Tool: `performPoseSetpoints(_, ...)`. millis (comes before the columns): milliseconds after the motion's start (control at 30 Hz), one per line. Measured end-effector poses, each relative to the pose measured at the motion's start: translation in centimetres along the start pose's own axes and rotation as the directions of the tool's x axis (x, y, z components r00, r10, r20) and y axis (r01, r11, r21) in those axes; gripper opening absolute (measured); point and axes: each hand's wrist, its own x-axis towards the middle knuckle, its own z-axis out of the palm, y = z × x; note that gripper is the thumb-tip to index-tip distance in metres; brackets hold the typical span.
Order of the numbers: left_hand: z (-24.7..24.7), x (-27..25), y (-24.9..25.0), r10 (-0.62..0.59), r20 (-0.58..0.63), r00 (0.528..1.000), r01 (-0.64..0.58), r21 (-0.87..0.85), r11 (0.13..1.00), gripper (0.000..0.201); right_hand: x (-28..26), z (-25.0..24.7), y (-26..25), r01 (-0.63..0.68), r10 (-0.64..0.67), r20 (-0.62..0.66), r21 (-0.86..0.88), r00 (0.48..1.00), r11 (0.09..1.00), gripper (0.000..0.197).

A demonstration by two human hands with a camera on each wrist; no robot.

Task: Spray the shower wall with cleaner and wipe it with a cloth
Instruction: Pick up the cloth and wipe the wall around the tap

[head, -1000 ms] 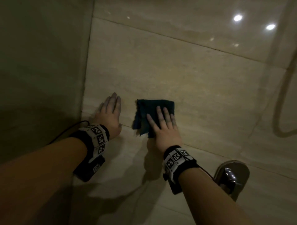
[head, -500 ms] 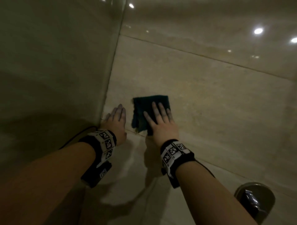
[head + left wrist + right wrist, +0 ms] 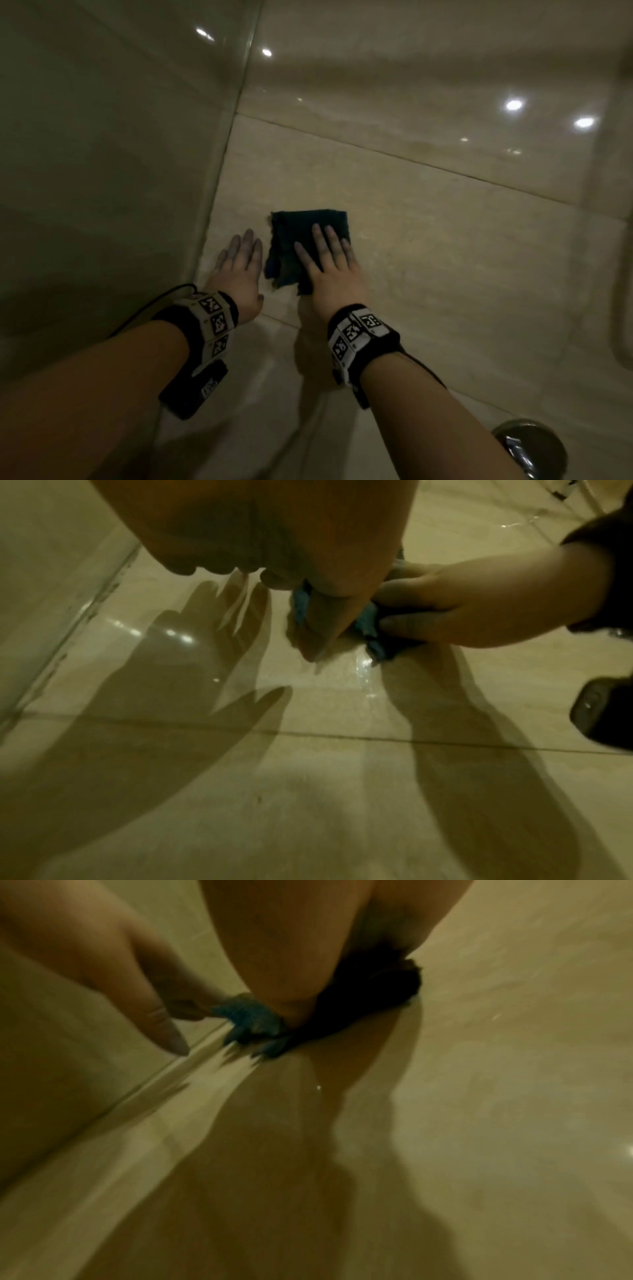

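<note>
A dark teal cloth [image 3: 294,236] lies flat against the beige tiled shower wall [image 3: 428,222], close to the corner. My right hand [image 3: 329,260] presses it to the wall with straight, spread fingers. My left hand [image 3: 239,260] rests flat on the bare tile just left of the cloth, fingers straight, holding nothing. In the left wrist view the cloth [image 3: 373,639] shows blue under my right hand [image 3: 438,615], with wet streaks below it. In the right wrist view the cloth [image 3: 253,1018] bunches under my palm. No spray bottle is in view.
A glass panel [image 3: 120,171] meets the wall in a corner at the left. A chrome shower valve [image 3: 527,448] sticks out at the lower right. A shower hose [image 3: 613,274] hangs along the right edge. Grout lines cross the tile.
Both hands and the cloth have shifted left along the wall toward the corner, then slightly upward. The valve has slid toward the lower right of the view.
</note>
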Motion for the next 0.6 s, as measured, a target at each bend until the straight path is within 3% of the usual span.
performPoseSetpoints(100,-1.2,0.5,0.5,0.018,-0.022,1.000,-0.017,0.034,0.999,0.091,0.7,-1.1,1.5,-0.002,0.001,-0.035,-0.033,0.999,0.999,0.071)
performPoseSetpoints(233,-3.2,1.5,1.6,0.054,-0.048,0.997,-0.052,0.058,0.997,0.092,2.6,-4.3,4.2,-0.118,0.114,-0.167,-0.017,0.979,0.993,0.068)
performPoseSetpoints(367,-4.6,2.1,2.3,0.076,-0.082,0.994,-0.069,0.077,0.995,0.091,3.6,-7.3,6.6,-0.184,0.189,-0.182,0.047,0.965,0.982,0.064)
performPoseSetpoints(600,-5.2,2.5,3.5,0.076,-0.124,0.989,-0.058,0.146,0.988,0.093,2.8,-5.7,5.8,-0.196,0.207,-0.213,0.071,0.955,0.978,0.071)
